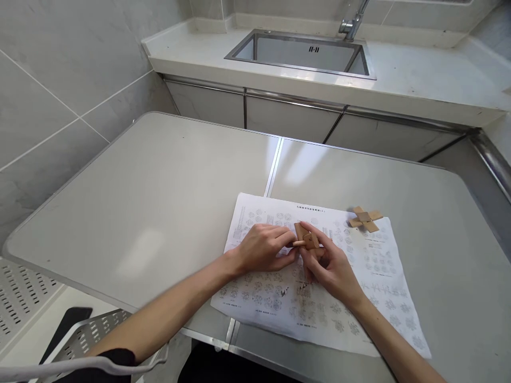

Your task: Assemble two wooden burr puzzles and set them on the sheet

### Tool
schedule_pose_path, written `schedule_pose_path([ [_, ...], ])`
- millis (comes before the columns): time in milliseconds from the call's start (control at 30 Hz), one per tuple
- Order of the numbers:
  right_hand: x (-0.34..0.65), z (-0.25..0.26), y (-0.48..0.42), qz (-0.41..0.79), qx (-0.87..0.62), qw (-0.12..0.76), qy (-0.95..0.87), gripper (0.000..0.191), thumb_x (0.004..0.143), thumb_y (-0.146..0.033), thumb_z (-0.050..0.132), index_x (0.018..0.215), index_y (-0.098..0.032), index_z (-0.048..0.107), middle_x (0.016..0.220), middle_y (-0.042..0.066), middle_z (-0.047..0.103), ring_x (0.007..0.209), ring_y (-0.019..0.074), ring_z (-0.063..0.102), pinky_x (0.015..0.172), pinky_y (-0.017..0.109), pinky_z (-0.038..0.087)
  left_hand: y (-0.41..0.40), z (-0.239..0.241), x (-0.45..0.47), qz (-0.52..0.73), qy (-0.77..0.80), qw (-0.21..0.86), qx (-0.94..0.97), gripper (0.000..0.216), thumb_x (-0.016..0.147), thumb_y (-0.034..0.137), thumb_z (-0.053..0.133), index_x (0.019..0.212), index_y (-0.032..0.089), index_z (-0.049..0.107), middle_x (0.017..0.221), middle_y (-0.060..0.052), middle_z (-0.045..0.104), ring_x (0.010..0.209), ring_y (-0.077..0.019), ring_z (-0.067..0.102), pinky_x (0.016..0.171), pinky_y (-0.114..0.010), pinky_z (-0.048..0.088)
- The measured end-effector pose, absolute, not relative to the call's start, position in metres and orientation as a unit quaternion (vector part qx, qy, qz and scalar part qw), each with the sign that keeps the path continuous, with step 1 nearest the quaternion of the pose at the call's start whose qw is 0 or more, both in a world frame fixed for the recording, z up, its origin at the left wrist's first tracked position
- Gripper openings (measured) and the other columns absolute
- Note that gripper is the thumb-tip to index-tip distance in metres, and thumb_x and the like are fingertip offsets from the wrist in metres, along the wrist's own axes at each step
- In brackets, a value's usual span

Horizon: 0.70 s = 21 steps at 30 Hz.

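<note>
Above a printed sheet, my right hand [332, 268] is closed round a wooden interlocking puzzle [312, 241] made of flat, light-brown pieces. From the left, my left hand [266, 248] pinches the same puzzle at its edge, where a thin wooden end sticks out between the fingertips. The fingers hide part of the puzzle, so I cannot tell how all its pieces fit. Under both hands lies the white sheet [275, 319], covered with rows of small line diagrams.
A second wooden puzzle [363, 217], star-shaped, rests at the sheet's upper right edge. The grey folding table [99, 197] has a metal seam down its middle. Behind it is a counter [191, 53] with a steel sink [299, 52] and tap [351, 26]. A black phone-like object [66, 327] lies lower left.
</note>
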State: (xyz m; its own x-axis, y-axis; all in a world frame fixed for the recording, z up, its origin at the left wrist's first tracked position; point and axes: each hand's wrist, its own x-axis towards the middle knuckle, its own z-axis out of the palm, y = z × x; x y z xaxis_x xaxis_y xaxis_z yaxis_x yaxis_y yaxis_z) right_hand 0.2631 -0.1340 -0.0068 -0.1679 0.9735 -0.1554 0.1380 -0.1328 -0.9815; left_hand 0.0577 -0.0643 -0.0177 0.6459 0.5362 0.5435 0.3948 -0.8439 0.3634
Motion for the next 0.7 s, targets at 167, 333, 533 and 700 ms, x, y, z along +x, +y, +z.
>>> schedule_pose_path([
  [167,0.2612,-0.0031,-0.1327,0.550,-0.521,0.372,-0.536,0.068,0.105,-0.045,0.062,0.165,-0.024,0.037,0.052,-0.007,0.059,0.041,0.0164,0.056,0.045,0.029,0.050,-0.0635,-0.0146,0.0568,0.319,0.261,0.112,0.904,0.019,0.098,0.025,0.056,0.080,0.020,0.058,0.070,0.001,0.067,0.057,-0.0130,0.061,0.053,-0.029,0.043],
  [333,0.2580,0.0000,-0.1330,0.547,-0.528,0.383,-0.525,0.077,0.106,-0.046,0.061,0.171,-0.026,0.024,0.051,-0.010,0.057,0.038,0.0149,0.054,0.043,0.027,0.049,-0.0633,-0.0131,0.0566,0.304,0.271,0.114,0.906,0.023,0.104,0.026,0.053,0.084,0.019,0.062,0.071,0.001,0.070,0.058,-0.0134,0.063,0.054,-0.028,0.043],
  [533,0.2563,-0.0045,-0.1360,0.518,-0.537,0.406,-0.528,0.085,0.106,-0.042,0.060,0.174,-0.028,0.010,0.053,-0.011,0.058,0.041,0.0148,0.054,0.046,0.027,0.051,-0.0632,-0.0129,0.0563,0.298,0.279,0.119,0.905,0.028,0.108,0.029,0.052,0.086,0.017,0.064,0.070,0.000,0.070,0.056,-0.0137,0.062,0.054,-0.028,0.043],
  [700,0.2546,-0.0071,-0.1352,0.498,-0.548,0.434,-0.513,0.088,0.104,-0.042,0.064,0.173,-0.028,0.011,0.053,-0.011,0.054,0.042,0.0131,0.047,0.044,0.024,0.044,-0.0627,-0.0136,0.0565,0.302,0.269,0.114,0.907,0.025,0.107,0.026,0.053,0.087,0.017,0.063,0.074,-0.001,0.072,0.060,-0.0146,0.065,0.056,-0.029,0.045],
])
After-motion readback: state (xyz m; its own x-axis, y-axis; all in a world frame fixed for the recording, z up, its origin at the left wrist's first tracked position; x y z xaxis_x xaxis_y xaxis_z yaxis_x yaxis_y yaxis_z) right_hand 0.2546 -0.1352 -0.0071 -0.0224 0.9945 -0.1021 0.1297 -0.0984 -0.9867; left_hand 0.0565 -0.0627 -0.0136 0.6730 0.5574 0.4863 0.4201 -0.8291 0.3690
